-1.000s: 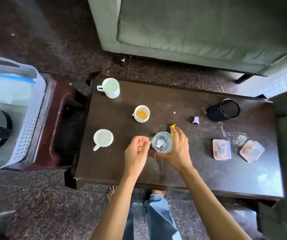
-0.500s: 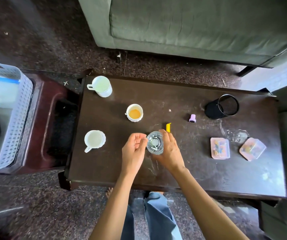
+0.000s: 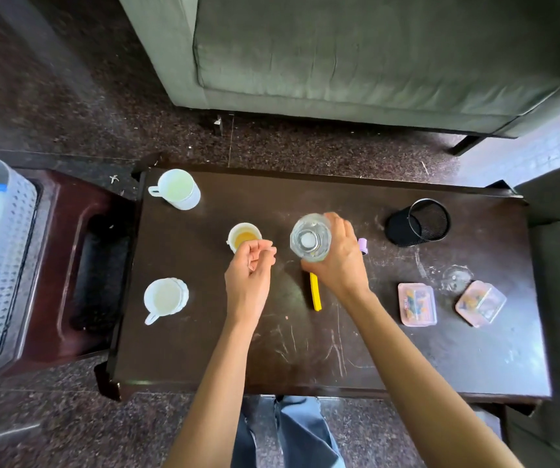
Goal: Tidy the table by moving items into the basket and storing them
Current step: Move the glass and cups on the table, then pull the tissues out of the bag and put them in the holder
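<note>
The basket (image 3: 8, 251), a pale perforated one, stands on a dark red stool (image 3: 69, 265) at the left end of the table (image 3: 305, 349), apart from everything on the tabletop. On the table's left part are 3 cups: a white mug (image 3: 177, 189) at the far corner, a white cup (image 3: 165, 297) nearer the person, and a small cup (image 3: 244, 236) with orange-brown liquid. The left hand (image 3: 249, 275) is just beside that small cup, fingers curled in with nothing visible in them. The right hand (image 3: 339, 261) grips a clear glass (image 3: 310, 238), upright, mouth toward the camera. A yellow stick (image 3: 315, 295) lies on the table by the right wrist, and a small purple cap (image 3: 363, 246) is just beyond the knuckles. Further right a black mesh holder (image 3: 417, 224) lies on its side, and 2 pinkish plastic boxes (image 3: 417, 304) (image 3: 481, 303) sit near the right end.
</note>
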